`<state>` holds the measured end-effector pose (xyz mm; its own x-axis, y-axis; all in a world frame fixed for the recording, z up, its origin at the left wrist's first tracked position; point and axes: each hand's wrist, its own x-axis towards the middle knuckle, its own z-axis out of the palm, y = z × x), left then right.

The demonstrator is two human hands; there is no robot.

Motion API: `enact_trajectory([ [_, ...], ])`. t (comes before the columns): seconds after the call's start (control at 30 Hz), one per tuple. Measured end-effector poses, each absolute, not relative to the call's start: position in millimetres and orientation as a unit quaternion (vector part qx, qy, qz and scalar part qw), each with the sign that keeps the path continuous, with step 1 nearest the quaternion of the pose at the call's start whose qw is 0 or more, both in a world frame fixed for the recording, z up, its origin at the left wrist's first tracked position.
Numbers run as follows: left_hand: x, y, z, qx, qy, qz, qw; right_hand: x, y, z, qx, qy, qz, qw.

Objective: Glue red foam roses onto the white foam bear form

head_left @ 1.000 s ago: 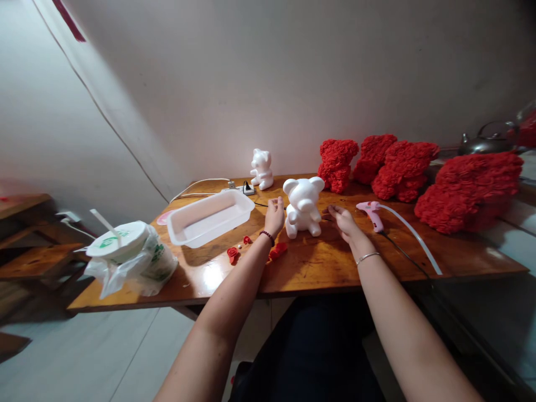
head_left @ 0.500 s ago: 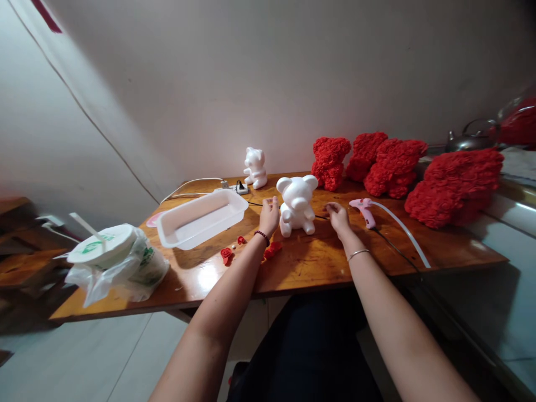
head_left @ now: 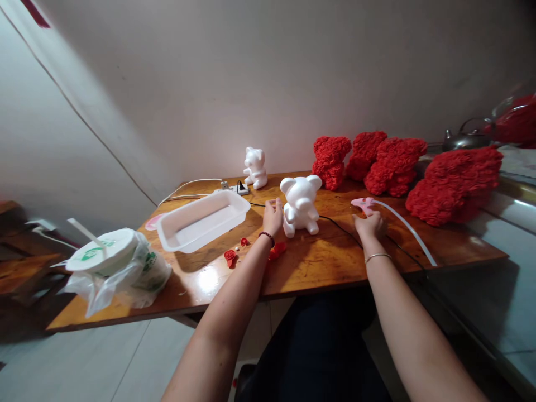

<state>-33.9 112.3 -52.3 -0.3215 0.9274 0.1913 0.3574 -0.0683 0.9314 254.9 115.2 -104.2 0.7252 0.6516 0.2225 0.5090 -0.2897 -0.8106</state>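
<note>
A white foam bear (head_left: 301, 205) stands upright near the middle of the wooden table (head_left: 318, 262). My left hand (head_left: 273, 216) rests against the bear's left side with the fingers curled on it. My right hand (head_left: 369, 224) lies over the handle of the pink glue gun (head_left: 362, 204), fingers closing round it. A white glue stick (head_left: 408, 229) trails from the gun's back. Small red foam roses (head_left: 230, 257) lie beside my left wrist.
An empty white plastic tray (head_left: 201, 220) sits left of the bear. A lidded cup in a plastic bag (head_left: 115, 265) stands at the table's left corner. A second white bear (head_left: 255, 167) and several rose-covered red bears (head_left: 393, 164) line the back. A black cord (head_left: 341, 228) crosses the table.
My right hand moved right, from beside the bear to the glue gun. The left hand stayed at the bear. The view shifted a little.
</note>
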Motion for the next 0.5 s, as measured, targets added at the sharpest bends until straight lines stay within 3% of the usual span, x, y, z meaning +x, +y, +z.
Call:
enact_trajectory([
  [0.23, -33, 111, -51, 0.519, 0.619, 0.522, 0.272, 277, 124, -111, -0.836, -0.358, -0.001, 0.415],
  [0.4, -35, 112, -55, 0.521, 0.616, 0.525, 0.27, 292, 140, -119, -0.772, -0.34, 0.066, 0.533],
  [0.5, -34, 113, -57, 0.523, 0.617, 0.523, 0.269, 301, 143, -120, -0.751, -0.334, 0.087, 0.562],
])
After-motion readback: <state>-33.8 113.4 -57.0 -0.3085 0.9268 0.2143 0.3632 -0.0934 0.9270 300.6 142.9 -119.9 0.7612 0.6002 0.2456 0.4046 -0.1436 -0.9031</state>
